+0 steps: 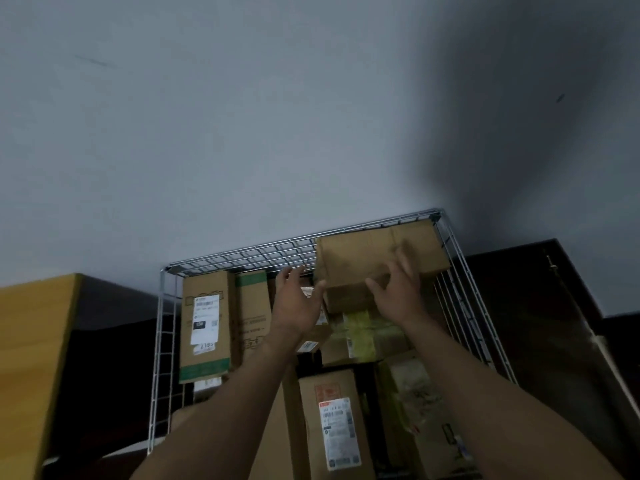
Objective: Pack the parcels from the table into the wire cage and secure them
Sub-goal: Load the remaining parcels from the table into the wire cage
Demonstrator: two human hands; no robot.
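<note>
**Clerk:** Entry one, the top item?

**Checker:** Plain brown box (pixel 377 258), cardboard. It sits in the wire cage (pixel 242 258) at the far right corner, 1 o'clock from the cage's middle. It is stacked on the parcels under it and reaches the rim.

**Clerk:** Hands on it?

**Checker:** Left hand (pixel 298 303) is at the box's 9 o'clock edge, fingers straight and spread, thumb at the near corner. The picture is blurred there, so I cannot tell whether it presses. Right hand (pixel 398 289) is at the box's 6 o'clock, its fingers (pixel 403 263) spread and lying flat up across the cardboard. Neither hand curls round the box.

**Clerk:** Other stock in the cage?

**Checker:**
- Tall green-banded box (pixel 204 327) with a white label, upright at 9 o'clock against the left wire wall.
- Second tall box (pixel 254 317), just beside the first at its 3 o'clock.
- Taped parcel (pixel 363 336) with yellow-green tape, directly beneath the plain brown box.
- Labelled box (pixel 332 420) at 6 o'clock, on the near side.

**Clerk:** Outside the cage?

**Checker:** Yellow wooden desk (pixel 31 358) at 8 o'clock, and a grey wall (pixel 242 116) behind at 12.
</note>
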